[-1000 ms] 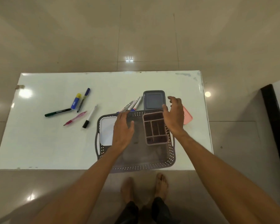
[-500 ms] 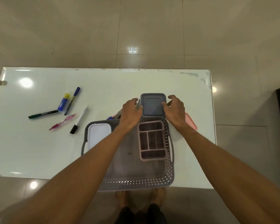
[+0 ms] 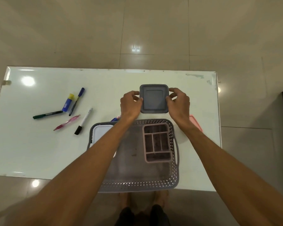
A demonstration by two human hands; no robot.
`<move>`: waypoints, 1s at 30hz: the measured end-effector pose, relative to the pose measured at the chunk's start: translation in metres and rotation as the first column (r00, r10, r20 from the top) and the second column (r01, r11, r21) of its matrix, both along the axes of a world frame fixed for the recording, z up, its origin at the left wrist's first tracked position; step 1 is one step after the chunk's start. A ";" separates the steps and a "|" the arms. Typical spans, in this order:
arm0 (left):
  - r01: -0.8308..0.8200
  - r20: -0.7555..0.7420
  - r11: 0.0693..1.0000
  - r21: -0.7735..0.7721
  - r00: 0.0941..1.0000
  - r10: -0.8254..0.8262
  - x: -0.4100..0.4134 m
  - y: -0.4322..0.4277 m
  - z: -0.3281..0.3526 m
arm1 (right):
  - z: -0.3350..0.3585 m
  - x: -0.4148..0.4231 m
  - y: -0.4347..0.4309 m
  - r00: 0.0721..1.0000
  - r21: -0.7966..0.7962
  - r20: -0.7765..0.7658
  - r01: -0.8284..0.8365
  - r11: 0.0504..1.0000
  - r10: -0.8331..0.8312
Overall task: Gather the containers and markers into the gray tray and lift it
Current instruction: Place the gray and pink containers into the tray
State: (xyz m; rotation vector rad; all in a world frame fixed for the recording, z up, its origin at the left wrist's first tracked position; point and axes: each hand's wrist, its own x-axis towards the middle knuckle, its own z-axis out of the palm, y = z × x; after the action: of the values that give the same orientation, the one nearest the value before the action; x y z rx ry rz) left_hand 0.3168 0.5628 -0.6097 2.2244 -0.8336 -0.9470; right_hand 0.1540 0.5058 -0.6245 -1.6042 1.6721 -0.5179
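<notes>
A gray square container (image 3: 153,99) sits just beyond the gray tray (image 3: 137,183). My left hand (image 3: 131,105) grips its left edge and my right hand (image 3: 178,103) grips its right edge. Inside the tray lie a pink divided organizer (image 3: 157,142) on the right and a white container (image 3: 101,132) on the left, partly hidden by my left forearm. Several markers lie at the table's left: a green one (image 3: 47,114), a blue-and-yellow one (image 3: 68,102), a dark blue pen (image 3: 76,101), a pink pen (image 3: 67,122), and a white marker (image 3: 84,120).
A pink lid (image 3: 196,122) lies right of the tray, mostly behind my right wrist. Marker tips (image 3: 116,119) peek out behind my left wrist. The white table (image 3: 31,152) ends just right of the tray; its near edge runs under the tray's front.
Both hands moved forward from over the tray to the gray container and closed on its two sides. The camera view shifted closer over the table.
</notes>
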 end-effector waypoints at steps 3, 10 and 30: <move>-0.052 -0.029 0.998 -0.041 0.998 0.051 0.012 0.028 0.024 | 0.027 0.013 0.017 0.999 -0.034 0.040 -0.030 0.999 0.031; -0.159 -0.097 0.985 -0.063 0.983 0.153 0.031 0.127 0.073 | 0.074 0.039 0.104 0.992 -0.007 0.094 -0.081 0.997 0.082; 0.056 -0.182 0.984 0.168 0.983 -0.025 0.014 0.289 0.012 | 0.032 0.014 0.302 0.995 0.145 -0.065 0.080 0.986 -0.071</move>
State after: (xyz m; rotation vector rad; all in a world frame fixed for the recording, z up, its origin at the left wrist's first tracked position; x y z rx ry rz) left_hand 0.3304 0.8516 -0.5980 2.2310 -0.7414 -1.2609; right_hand 0.1679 0.8074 -0.5929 -1.4672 1.7778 -0.3780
